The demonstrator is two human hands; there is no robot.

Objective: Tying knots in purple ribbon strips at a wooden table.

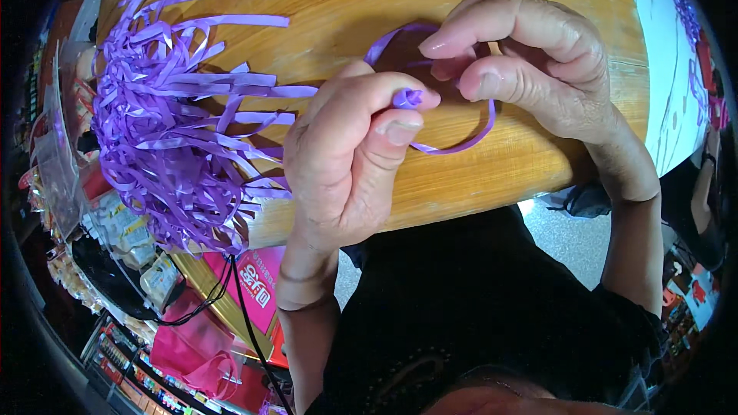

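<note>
- Evidently, we have part of a purple ribbon already worked into a small folded bud [407, 98], while a longer stretch is left as a plain loop [446, 151].
- Our left hand [338, 154], just right of the ribbon pile [161, 107], pinches the bud between thumb and forefinger.
- Our right hand [538, 54], farther right of the pile, curls its thumb and fingers near the loop; we cannot tell whether it grips the ribbon.
- We judge the piece only partly made, since so much of its ribbon hangs unfolded.
- Within the pile, we see tangled, loose strips, many with straight-cut ends.
- We note a satiny sheen on those narrow, limp strips; the bud looks compact and faceted.
- Beneath the pile, we have a wooden table [330, 0], yellow-brown, grained and glossy, with a curved edge.
</note>
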